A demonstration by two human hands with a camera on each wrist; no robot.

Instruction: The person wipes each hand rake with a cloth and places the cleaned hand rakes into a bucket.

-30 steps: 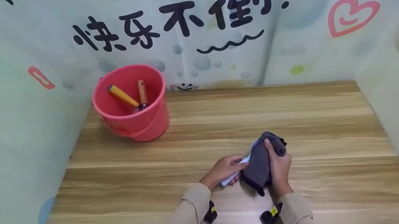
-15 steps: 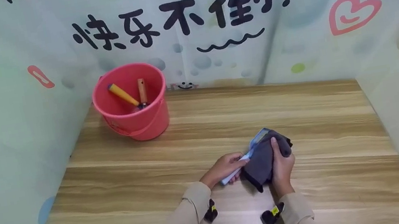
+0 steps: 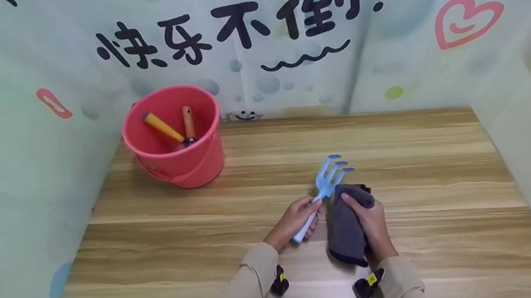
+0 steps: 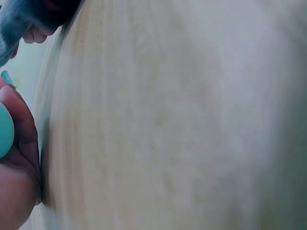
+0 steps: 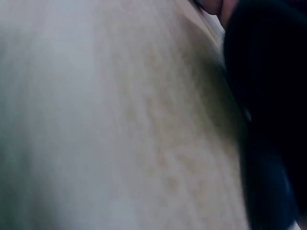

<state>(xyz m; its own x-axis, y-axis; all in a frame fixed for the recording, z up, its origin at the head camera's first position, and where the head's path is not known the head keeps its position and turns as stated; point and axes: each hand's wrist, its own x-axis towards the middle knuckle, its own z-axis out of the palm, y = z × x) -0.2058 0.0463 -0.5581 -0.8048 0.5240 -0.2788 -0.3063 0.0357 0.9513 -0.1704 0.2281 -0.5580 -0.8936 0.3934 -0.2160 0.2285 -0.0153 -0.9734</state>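
A light-blue hand rake [image 3: 326, 185] with curved tines points away from the person in the head view. The left hand [image 3: 297, 222] grips its handle; in the left wrist view the rounded handle end [image 4: 5, 130] shows inside the curled left hand [image 4: 21, 158]. Just right of the rake, the right hand [image 3: 369, 215] holds a bunched dark grey cloth [image 3: 346, 230] with black edging, thumb on top. Most of its other fingers are hidden. In the right wrist view the cloth [image 5: 268, 96] is a dark mass along the right side.
At the back left of the wooden table [image 3: 180, 249] stands a pink bucket [image 3: 187, 167]. Inside it are a yellow handle [image 3: 163, 127] and a wooden handle [image 3: 189, 123]. Printed fabric walls [image 3: 255, 86] enclose the table at the back and sides.
The cloth was wrapped over the rake's tines and has come away from them, down and towards the person. The tines now show bare. The left hand keeps its grip on the handle.
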